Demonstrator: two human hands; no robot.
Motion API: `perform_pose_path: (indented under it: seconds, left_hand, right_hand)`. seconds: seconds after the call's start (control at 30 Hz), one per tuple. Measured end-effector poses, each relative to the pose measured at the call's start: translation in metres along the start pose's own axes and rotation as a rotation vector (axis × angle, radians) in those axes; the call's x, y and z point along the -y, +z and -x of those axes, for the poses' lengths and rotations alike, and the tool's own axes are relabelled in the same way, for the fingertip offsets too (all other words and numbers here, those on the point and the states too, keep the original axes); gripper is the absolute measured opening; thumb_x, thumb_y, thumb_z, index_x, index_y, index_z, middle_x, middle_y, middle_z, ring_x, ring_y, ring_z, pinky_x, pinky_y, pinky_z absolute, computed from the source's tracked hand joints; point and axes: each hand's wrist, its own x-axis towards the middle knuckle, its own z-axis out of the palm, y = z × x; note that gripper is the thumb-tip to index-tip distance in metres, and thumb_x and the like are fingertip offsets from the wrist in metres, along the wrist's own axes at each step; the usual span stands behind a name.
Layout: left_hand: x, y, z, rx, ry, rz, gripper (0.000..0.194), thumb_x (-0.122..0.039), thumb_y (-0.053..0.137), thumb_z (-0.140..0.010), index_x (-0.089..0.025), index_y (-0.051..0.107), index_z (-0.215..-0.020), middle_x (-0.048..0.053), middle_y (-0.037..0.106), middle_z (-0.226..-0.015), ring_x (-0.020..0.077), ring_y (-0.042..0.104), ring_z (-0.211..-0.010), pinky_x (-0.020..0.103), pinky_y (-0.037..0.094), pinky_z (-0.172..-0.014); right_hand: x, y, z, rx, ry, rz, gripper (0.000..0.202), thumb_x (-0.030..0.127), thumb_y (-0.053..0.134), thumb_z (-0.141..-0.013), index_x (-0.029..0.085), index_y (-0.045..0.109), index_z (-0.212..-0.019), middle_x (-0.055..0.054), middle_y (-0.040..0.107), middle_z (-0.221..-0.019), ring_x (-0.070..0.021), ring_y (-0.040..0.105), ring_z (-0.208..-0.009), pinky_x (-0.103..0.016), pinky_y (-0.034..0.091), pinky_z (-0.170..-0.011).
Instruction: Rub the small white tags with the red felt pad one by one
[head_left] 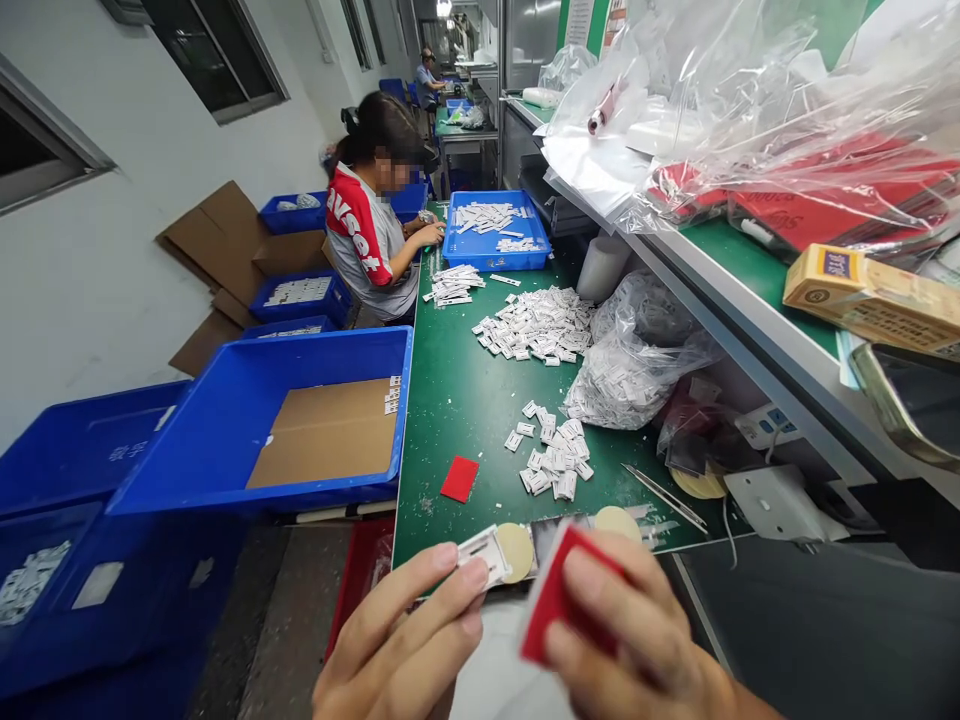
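My left hand [409, 635] pinches a small white plastic part [486, 556] with slots between its fingertips, near the front edge of the green table. Just right of the part lies a round beige disc [517, 552]. Close by, my right hand [630, 620] grips a red pad [541, 622] with a pale backing, slightly smeared by motion. The pad is apart from the white part. Beyond the hands a small pile of similar white parts [559, 458] lies on the table, with a flat red square [460, 479] to its left.
A larger heap of white parts [536, 325] and a filled clear bag [619, 385] lie farther back. Tweezers [666, 497] rest at the right. A blue bin [255, 500] adjoins the table's left edge. A co-worker [371, 220] sits beyond, beside a blue tray [495, 262]. A shelf [750, 300] overhangs the right.
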Motion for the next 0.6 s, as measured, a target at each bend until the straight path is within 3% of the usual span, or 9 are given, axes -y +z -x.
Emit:
perform_pose_path:
  seconds: [0.03, 0.13, 0.17, 0.27, 0.3, 0.4, 0.43, 0.53, 0.6]
  left_hand:
    - [-0.001, -0.002, 0.0, 0.024, 0.008, 0.012, 0.012, -0.011, 0.075, -0.086, -0.02, 0.075, -0.094, -0.002, 0.082, -0.103, 0.0194, 0.078, -0.1, 0.024, 0.066, -0.085]
    - [-0.002, -0.005, 0.002, 0.067, -0.022, 0.029, 0.022, -0.006, 0.079, -0.079, -0.019, 0.073, -0.096, 0.0, 0.082, -0.105, 0.0213, 0.078, -0.1, 0.025, 0.065, -0.087]
    - [-0.002, -0.004, 0.003, 0.065, -0.032, 0.036, 0.022, -0.007, 0.079, -0.079, -0.02, 0.072, -0.096, 0.0, 0.082, -0.103, 0.0219, 0.079, -0.098, 0.026, 0.066, -0.086]
    - [-0.001, 0.006, 0.005, 0.019, -0.021, 0.08, 0.013, -0.013, 0.077, -0.084, -0.022, 0.073, -0.093, -0.001, 0.083, -0.095, 0.0232, 0.08, -0.091, 0.03, 0.068, -0.08]
    - [0.0, 0.011, 0.006, -0.048, -0.049, 0.1, 0.013, -0.014, 0.078, -0.083, -0.023, 0.072, -0.091, -0.002, 0.083, -0.091, 0.023, 0.081, -0.087, 0.031, 0.069, -0.077]
    - [0.0, 0.028, 0.008, -0.262, -0.217, 0.167, 0.02, -0.012, 0.084, -0.075, -0.024, 0.068, -0.078, -0.006, 0.082, -0.081, 0.0218, 0.081, -0.076, 0.032, 0.07, -0.073]
    - [0.0, 0.031, 0.009, -0.3, -0.253, 0.194, 0.021, -0.014, 0.086, -0.073, -0.025, 0.067, -0.074, -0.007, 0.082, -0.079, 0.0214, 0.08, -0.073, 0.034, 0.07, -0.073]
    - [-0.004, 0.034, 0.01, -0.318, -0.289, 0.222, 0.021, -0.023, 0.087, -0.075, -0.026, 0.066, -0.07, -0.008, 0.081, -0.075, 0.0207, 0.08, -0.069, 0.034, 0.07, -0.07]
    - [-0.009, 0.03, 0.012, -0.322, -0.331, 0.214, 0.019, -0.025, 0.085, -0.078, -0.026, 0.067, -0.071, -0.007, 0.081, -0.075, 0.0208, 0.08, -0.071, 0.033, 0.07, -0.067]
  right_hand:
    - [-0.001, 0.001, 0.002, 0.016, 0.001, 0.015, 0.058, 0.005, 0.049, -0.097, 0.017, 0.048, -0.154, -0.011, 0.047, -0.161, -0.0283, 0.056, -0.131, -0.04, 0.056, -0.102]
    - [-0.003, 0.004, 0.004, 0.08, 0.302, 0.082, 0.062, 0.002, 0.048, -0.097, 0.016, 0.041, -0.157, -0.017, 0.045, -0.161, -0.0298, 0.053, -0.135, -0.045, 0.053, -0.107]
    - [-0.003, 0.004, 0.005, 0.064, 0.307, 0.074, 0.067, 0.002, 0.048, -0.097, 0.017, 0.034, -0.161, -0.016, 0.037, -0.165, -0.03, 0.05, -0.139, -0.045, 0.052, -0.108]
    - [-0.002, 0.006, 0.005, 0.042, 0.016, -0.011, 0.068, 0.006, 0.05, -0.097, 0.02, 0.033, -0.161, -0.006, 0.028, -0.171, -0.0283, 0.05, -0.138, -0.04, 0.053, -0.107]
    - [-0.002, 0.007, 0.004, 0.049, 0.018, -0.002, 0.065, 0.005, 0.049, -0.097, 0.021, 0.038, -0.159, -0.007, 0.034, -0.168, -0.0278, 0.053, -0.134, -0.04, 0.054, -0.105]
    - [-0.001, 0.01, 0.001, 0.04, 0.281, 0.041, 0.063, 0.0, 0.046, -0.096, 0.017, 0.043, -0.157, -0.017, 0.05, -0.157, -0.0298, 0.058, -0.13, -0.045, 0.054, -0.102]
    - [-0.001, 0.011, 0.0, 0.014, 0.272, 0.019, 0.064, 0.001, 0.046, -0.097, 0.016, 0.04, -0.158, -0.019, 0.052, -0.155, -0.0305, 0.057, -0.131, -0.046, 0.054, -0.101]
    - [0.002, 0.012, -0.002, -0.009, 0.039, -0.073, 0.06, 0.007, 0.048, -0.098, 0.012, 0.04, -0.158, -0.019, 0.059, -0.149, -0.03, 0.059, -0.129, -0.044, 0.056, -0.098]
    - [0.003, 0.012, -0.002, 0.04, 0.142, -0.046, 0.057, 0.004, 0.048, -0.098, 0.014, 0.046, -0.155, -0.019, 0.06, -0.148, -0.029, 0.061, -0.128, -0.043, 0.057, -0.097]
